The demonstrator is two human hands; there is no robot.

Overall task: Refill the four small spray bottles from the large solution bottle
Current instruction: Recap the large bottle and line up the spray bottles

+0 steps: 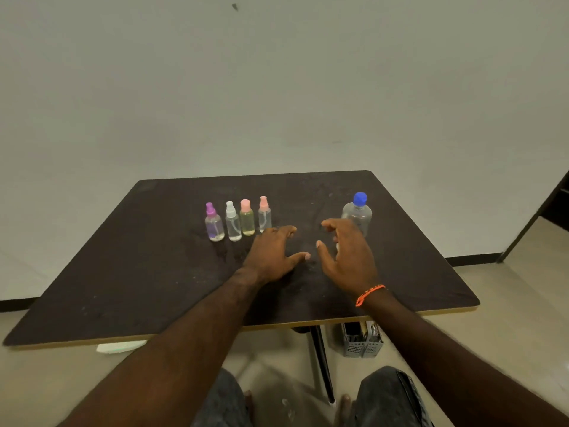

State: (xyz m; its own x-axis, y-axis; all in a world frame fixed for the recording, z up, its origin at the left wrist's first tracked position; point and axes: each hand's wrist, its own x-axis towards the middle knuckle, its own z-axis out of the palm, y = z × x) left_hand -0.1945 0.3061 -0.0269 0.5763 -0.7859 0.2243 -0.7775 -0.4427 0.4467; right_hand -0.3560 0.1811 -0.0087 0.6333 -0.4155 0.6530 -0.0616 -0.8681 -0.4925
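Four small clear spray bottles stand in a row on the dark table (154,272): a purple-topped one (213,224), a white-topped one (233,223), a pink-capped one with yellowish liquid (247,218) and a pink-nozzled one (264,215). The large clear solution bottle (358,213) with a blue cap stands upright to the right. My left hand (272,254) hovers just right of the row, fingers spread, holding nothing. My right hand (346,254), with an orange wrist band, is in front of the large bottle with fingers apart and hides its lower part.
A plain wall rises behind the table. Under the table's near edge are a black table leg (321,362), a grey slotted basket (361,339) and a white object (121,346). My knees show at the bottom.
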